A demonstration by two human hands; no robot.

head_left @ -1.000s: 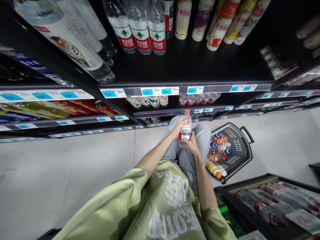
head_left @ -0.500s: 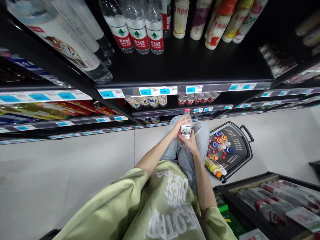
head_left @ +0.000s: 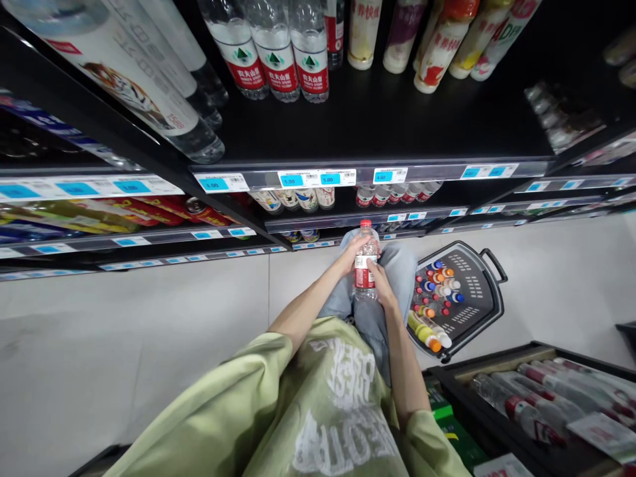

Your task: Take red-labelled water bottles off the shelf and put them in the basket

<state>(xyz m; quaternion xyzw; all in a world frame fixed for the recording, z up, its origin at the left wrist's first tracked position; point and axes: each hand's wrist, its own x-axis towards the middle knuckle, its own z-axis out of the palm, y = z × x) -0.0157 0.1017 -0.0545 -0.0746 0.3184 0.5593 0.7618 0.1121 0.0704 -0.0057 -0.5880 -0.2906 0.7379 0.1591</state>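
Observation:
A clear water bottle (head_left: 365, 275) with a red cap and a red-and-white label stands roughly upright in front of my knees. My left hand (head_left: 352, 253) is closed around its upper part, just below the neck. Against the right side of the label, my right hand (head_left: 383, 285) grips the lower half, thumb at the label's edge. Some of the fingers behind the bottle are hidden. Matching water bottles (head_left: 281, 66) with red labels stand on the shelf above.
A dark basket (head_left: 477, 311) holding several capped bottles sits on the floor to my right. Ahead runs a black shelf (head_left: 397, 132) with price tags along its edge. A bin of bottles (head_left: 504, 354) stands at the lower right; large water bottles (head_left: 163, 112) are at upper left.
The bottle has been turned in my hands, so a red part of its label now faces me instead of a white panel. It has shifted slightly left, and my right hand's grip has changed.

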